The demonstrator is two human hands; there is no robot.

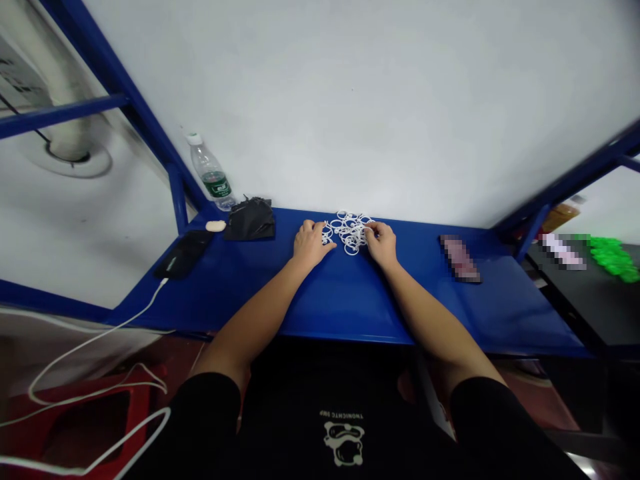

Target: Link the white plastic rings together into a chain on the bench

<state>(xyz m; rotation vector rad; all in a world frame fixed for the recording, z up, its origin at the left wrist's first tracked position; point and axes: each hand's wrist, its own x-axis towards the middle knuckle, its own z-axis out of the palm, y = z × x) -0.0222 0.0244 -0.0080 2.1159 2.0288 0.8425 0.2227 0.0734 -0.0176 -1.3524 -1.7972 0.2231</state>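
Note:
A tangled pile of thin white rings (352, 233) lies on the blue shelf-like table (340, 300), close to the wall. At the pile's left edge is my left hand (310, 244), its thumb and forefinger apart around a few loose rings. My right hand (382, 244) reaches the right edge of the pile with thumb and forefinger closed together on a white ring. Exactly how many rings sit in those fingertips is too small to tell.
Left on the table are a plastic bottle (213, 175), a black bag (251, 219), a pale oval object (215, 226) and a black power bank (184, 255) with a white cable. A phone (460, 259) lies right. Bright green items (613, 258) sit on the neighbouring dark surface.

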